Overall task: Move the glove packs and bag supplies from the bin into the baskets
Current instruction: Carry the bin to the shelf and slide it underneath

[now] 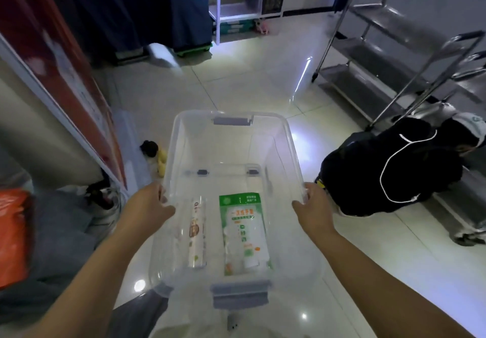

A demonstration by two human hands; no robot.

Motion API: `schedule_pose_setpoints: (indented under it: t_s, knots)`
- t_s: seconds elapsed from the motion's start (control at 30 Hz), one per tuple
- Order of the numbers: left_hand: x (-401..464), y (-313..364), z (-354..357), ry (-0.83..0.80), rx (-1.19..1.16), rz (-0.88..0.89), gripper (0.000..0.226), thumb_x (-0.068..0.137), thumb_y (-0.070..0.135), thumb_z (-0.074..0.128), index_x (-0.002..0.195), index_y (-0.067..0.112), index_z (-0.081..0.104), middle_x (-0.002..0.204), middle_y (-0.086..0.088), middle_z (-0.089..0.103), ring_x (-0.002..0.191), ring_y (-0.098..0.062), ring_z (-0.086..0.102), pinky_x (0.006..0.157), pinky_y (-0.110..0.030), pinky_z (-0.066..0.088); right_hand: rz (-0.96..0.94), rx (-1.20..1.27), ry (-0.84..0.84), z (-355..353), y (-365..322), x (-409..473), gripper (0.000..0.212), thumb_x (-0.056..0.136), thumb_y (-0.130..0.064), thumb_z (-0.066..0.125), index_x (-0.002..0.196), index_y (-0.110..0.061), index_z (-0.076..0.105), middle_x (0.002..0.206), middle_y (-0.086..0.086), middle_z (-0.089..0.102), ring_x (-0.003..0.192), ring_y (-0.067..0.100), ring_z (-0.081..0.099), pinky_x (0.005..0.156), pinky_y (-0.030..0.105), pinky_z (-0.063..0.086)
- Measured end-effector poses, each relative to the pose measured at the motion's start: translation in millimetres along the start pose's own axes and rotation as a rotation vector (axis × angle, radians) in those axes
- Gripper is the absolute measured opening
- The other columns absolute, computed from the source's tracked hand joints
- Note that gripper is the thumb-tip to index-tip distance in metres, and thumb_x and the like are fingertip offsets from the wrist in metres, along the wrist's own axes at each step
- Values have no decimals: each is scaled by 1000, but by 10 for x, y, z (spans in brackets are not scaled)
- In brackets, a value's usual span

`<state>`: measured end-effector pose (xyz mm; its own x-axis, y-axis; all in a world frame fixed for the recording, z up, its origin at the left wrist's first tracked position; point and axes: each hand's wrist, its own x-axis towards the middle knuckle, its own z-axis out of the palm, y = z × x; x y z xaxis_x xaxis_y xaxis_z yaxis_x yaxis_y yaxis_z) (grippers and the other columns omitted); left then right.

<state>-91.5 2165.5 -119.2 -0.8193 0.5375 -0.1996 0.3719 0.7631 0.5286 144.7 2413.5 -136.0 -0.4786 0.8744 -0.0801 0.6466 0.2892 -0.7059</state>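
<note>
A clear, smooth plastic bin (231, 153) with grey plastic latches holds a glossy green-and-white plastic glove pack (243, 232) and a shiny film-wrapped roll of bags (196, 235). The floor (236, 82) is glossy pale tile with glare. Carts (394, 56) at right are brushed, reflective metal.
</note>
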Motion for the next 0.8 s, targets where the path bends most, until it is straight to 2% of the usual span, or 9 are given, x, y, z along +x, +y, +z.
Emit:
schedule_pose_setpoints:
  t_s: [0.13, 0.43, 0.57, 0.8]
  knots:
    - [879, 204, 54, 13, -25, -27, 23, 73, 19, 71, 78, 16, 49, 66, 7, 49, 58, -8, 45, 47, -24, 30, -7, -7, -13, 153, -191, 905, 41, 80, -5, 65, 118, -9, 51, 96, 11, 55, 83, 22, 55, 72, 30, 47]
    - [3191, 773, -99, -24, -37, 36, 35, 69, 14, 70, 60, 19, 37, 57, 2, 44, 50, -10, 41, 42, -25, 23, 69, -36, 59, 569, -821, 2911, 41, 80, -7, 66, 118, -11, 53, 93, 7, 53, 78, 19, 53, 72, 29, 45]
    - [4136, 1131, -211, -51, -15, 72, 24, 68, 16, 68, 67, 15, 44, 63, 5, 47, 53, -7, 42, 44, -24, 25, 104, -39, 100, 623, -1065, 3696, 43, 80, -7, 66, 120, -10, 51, 91, 7, 53, 77, 19, 52, 70, 28, 43]
    - [5439, 1734, -43, -102, -42, 107, 22, 68, 17, 68, 74, 17, 46, 68, 13, 46, 58, -3, 45, 46, -25, 27, 135, -32, 156, 587, -1160, 4999, 42, 81, -5, 64, 120, -11, 51, 90, 7, 52, 76, 19, 51, 66, 25, 38]
